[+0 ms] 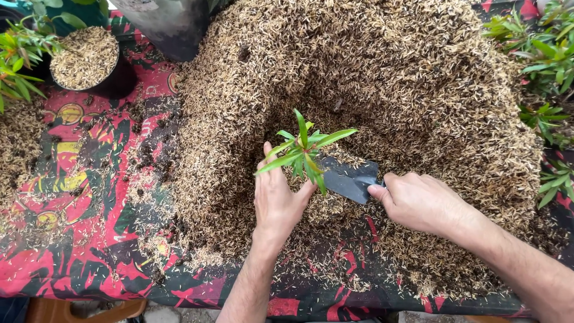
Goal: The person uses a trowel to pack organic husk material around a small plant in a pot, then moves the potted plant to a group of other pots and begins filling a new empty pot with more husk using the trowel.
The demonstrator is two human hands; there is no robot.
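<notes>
Left hand [278, 200] around seedling [304, 152], trowel [350, 178] just beside.

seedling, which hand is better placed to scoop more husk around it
Right. The right hand grips the dark trowel, whose blade lies in the husk pile beside the seedling. The left hand is busy holding the seedling upright.

Both hands, left hand [276, 200] and right hand [418, 200], are bare, ringless, with unsleeved forearms.
</notes>
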